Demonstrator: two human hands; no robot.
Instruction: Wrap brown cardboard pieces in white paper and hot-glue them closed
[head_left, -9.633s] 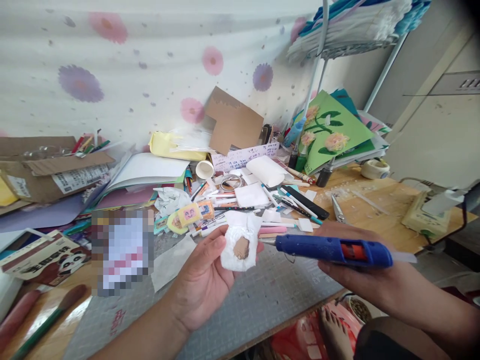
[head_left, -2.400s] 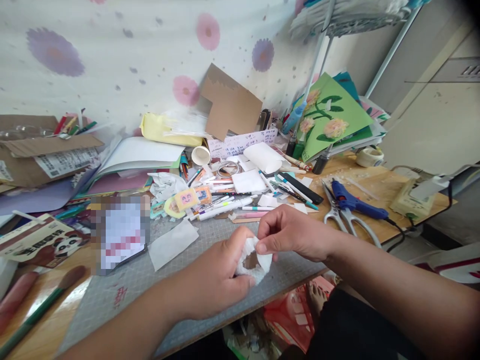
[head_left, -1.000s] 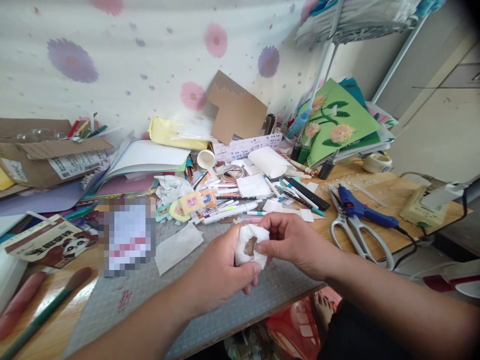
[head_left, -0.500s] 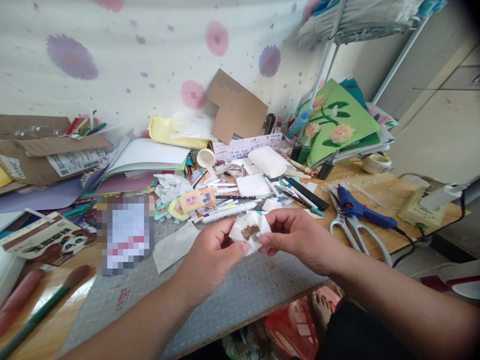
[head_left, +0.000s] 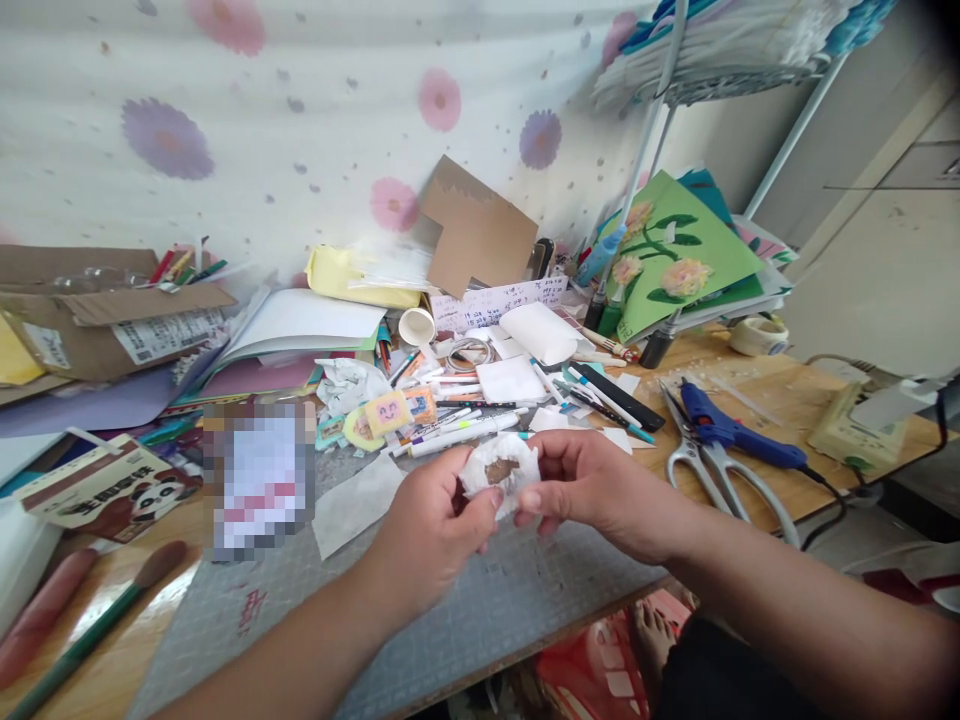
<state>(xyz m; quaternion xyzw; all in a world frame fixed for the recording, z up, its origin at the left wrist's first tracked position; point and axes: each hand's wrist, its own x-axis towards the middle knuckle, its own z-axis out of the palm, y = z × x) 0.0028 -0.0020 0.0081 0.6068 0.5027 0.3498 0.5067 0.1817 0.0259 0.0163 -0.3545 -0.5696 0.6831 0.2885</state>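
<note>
Both hands pinch a small white tissue-paper bundle (head_left: 501, 470) with a brown patch showing in its middle, held just above the grey cutting mat (head_left: 495, 600). My left hand (head_left: 431, 525) grips its left side from below. My right hand (head_left: 589, 485) pinches its right edge with thumb and fingers. A blue glue gun (head_left: 731, 430) lies on the wooden table to the right, across a pair of scissors (head_left: 712, 465).
Pens, markers and paper scraps (head_left: 465, 400) pile up behind the hands. A cardboard box (head_left: 105, 320) sits at far left, a panda-printed box (head_left: 112, 490) near it. A green flower card (head_left: 675, 250) leans at right, a tape roll (head_left: 757, 335) beyond. A paintbrush (head_left: 97, 620) lies at lower left.
The glue gun has left my right hand and lies on the table. Both hands now hold the tissue bundle, turning and pressing its edges around the brown patch.
</note>
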